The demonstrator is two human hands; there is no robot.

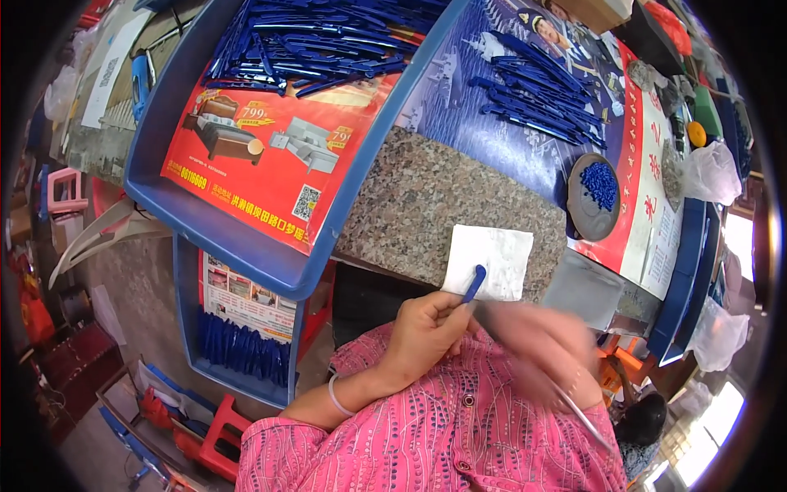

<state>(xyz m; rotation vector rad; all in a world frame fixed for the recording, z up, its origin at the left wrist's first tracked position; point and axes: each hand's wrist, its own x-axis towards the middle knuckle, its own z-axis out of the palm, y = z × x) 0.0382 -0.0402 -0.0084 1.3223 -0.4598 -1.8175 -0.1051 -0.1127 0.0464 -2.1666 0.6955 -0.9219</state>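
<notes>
My left hand (426,334) pinches a narrow blue plastic piece (475,283) between thumb and fingers. The rounded top of this piece stands over a white square pad (492,250) at the edge of the granite slab. Close beside it on the right, my right hand (551,344) is smeared by motion. A thin, pale rod-shaped tool (586,422) sticks out below that hand, which seems closed around it. The blur hides the fingertips and the tool's working end.
A blue tray (320,238) on the left holds many blue plastic strips (320,49). More strips (541,90) lie on the poster at the far right. A round dish (584,221) carries small blue pellets (598,184). Below, another blue bin (190,316) contains blue pieces.
</notes>
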